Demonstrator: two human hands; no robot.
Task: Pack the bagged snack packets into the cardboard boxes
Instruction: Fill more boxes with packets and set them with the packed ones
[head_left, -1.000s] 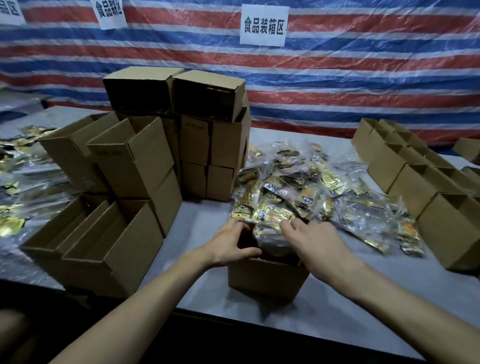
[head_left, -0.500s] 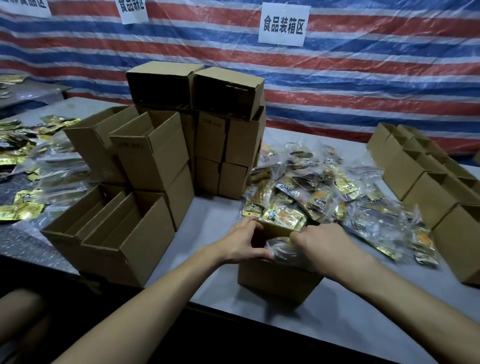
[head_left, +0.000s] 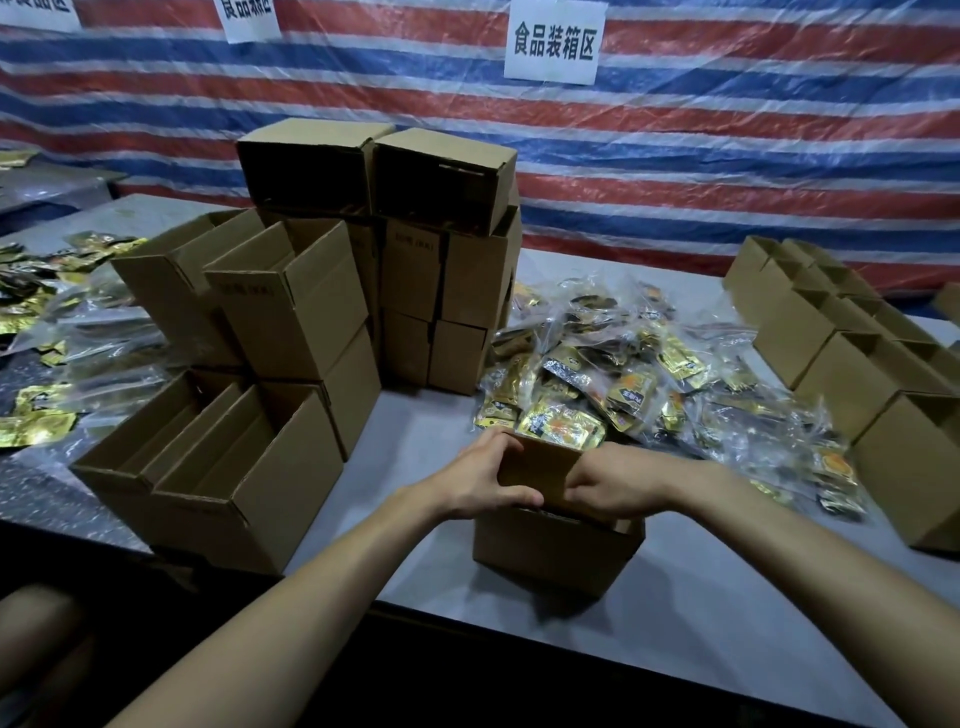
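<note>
Both hands on the small cardboard box, lower centre of the frame, near the front edge of the grey table.
- Left hand: fingers curled over the top edge of the box's raised flap, thumb on its near face. Gripping it.
- Right hand: fingers curled round the flap's right side, knuckles up. Also gripping.
- Box contents: hidden by flap and hands, cannot tell.

Bagged snack packets: loose heap of clear bags with gold packets, just behind the box, centre right. Nearest bag touches the box's far edge.

Around it:
- Stack of boxes, centre, behind and left of the heap.
- Open empty boxes, lower left.
- Row of open boxes along the right edge.
- More gold packets scattered at far left.
- Striped tarp as backdrop, white sign at top centre.
</note>
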